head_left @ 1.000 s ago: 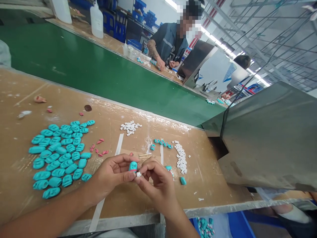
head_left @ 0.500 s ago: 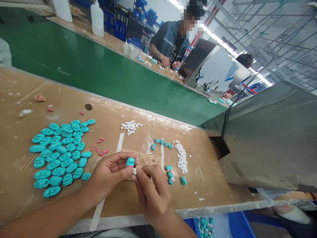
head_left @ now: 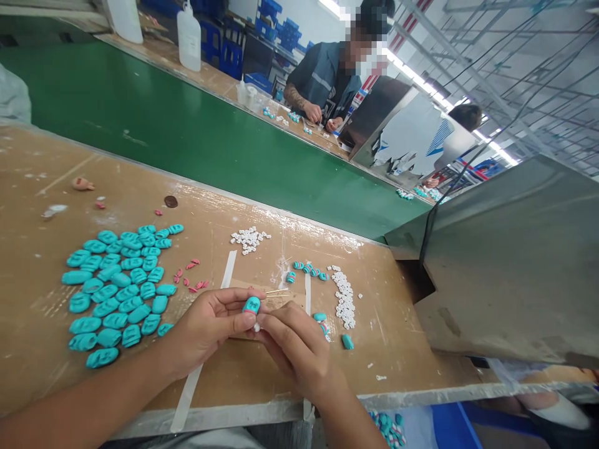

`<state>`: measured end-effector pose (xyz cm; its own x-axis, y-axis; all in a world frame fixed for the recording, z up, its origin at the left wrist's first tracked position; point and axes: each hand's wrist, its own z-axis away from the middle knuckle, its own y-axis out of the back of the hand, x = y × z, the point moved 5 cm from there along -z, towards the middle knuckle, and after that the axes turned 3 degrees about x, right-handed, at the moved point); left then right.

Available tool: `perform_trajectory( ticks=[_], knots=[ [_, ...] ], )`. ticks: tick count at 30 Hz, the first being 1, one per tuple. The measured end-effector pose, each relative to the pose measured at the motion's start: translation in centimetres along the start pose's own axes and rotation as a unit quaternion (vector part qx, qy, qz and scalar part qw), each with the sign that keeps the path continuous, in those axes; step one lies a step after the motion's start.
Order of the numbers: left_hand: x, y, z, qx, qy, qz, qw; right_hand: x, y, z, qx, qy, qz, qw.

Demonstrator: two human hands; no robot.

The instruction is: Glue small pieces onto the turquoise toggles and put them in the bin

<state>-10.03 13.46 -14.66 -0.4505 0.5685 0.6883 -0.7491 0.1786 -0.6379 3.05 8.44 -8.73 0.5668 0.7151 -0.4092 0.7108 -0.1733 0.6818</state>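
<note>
Between its thumb and fingers, my left hand (head_left: 210, 321) holds a small teal piece (head_left: 252, 304) with a pink band. My right hand (head_left: 294, 343) is pinched against the lower end of that piece, at a tiny white part (head_left: 256, 327). Many teal pieces (head_left: 112, 285) lie on the table to the left, with pink bits (head_left: 192, 264) beside them. Small white pieces form one pile (head_left: 250, 239) beyond my hands and another (head_left: 344, 299) to the right. Several banded teal pieces (head_left: 307, 268) sit near the right pile, and thin sticks (head_left: 277, 292) lie just behind my fingers.
A green belt (head_left: 187, 137) runs beyond the brown table (head_left: 393, 349). Across it a person (head_left: 322, 81) works with small pieces, near a white bottle (head_left: 189, 38). A metal housing (head_left: 510, 268) stands at the right, and a blue bin (head_left: 452, 427) is below the table edge.
My right hand has turned and shifted slightly right, now covering part of the banded pieces near it. The teal piece in my left hand has moved slightly right. The whole view has shifted a little.
</note>
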Motion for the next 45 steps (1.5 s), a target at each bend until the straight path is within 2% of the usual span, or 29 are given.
perform_trajectory(
  ticks=[4,10,12,16,22,27,31,36,40,45],
  knots=[
    [0.0,0.3,-0.1,0.012,-0.006,-0.041,0.999,-0.1,-0.1,0.2,0.015,0.004,0.013,1.000],
    [0.5,0.1,0.2,0.014,-0.045,-0.123,0.991,1.7,-0.7,1.3,0.014,-0.136,-0.110,0.984],
    [0.4,0.2,0.2,0.014,-0.060,-0.169,0.984,1.9,-0.6,1.4,0.027,-0.151,-0.109,0.982],
    [-0.2,0.7,0.2,0.016,-0.081,-0.253,0.964,1.6,-0.5,0.9,0.025,-0.112,-0.029,0.993],
    [-0.4,1.0,0.1,0.014,-0.109,-0.292,0.950,1.0,-1.1,0.7,-0.012,-0.049,0.095,0.994],
    [0.1,0.7,0.3,0.013,-0.163,-0.385,0.909,1.1,-1.4,0.9,-0.040,-0.026,0.136,0.990],
    [0.6,0.2,0.7,-0.009,-0.198,-0.400,0.895,1.6,-0.9,0.7,-0.030,-0.073,0.053,0.995],
    [1.2,-0.2,0.9,-0.068,-0.221,-0.447,0.864,2.0,-0.2,0.4,-0.037,-0.143,-0.059,0.987],
    [1.6,-0.7,1.0,-0.110,-0.210,-0.425,0.874,1.5,0.2,0.4,0.024,-0.186,-0.116,0.975],
    [2.3,-1.3,1.8,-0.138,-0.225,-0.381,0.886,-0.4,-0.9,0.6,0.064,-0.238,-0.185,0.951]
  ],
)
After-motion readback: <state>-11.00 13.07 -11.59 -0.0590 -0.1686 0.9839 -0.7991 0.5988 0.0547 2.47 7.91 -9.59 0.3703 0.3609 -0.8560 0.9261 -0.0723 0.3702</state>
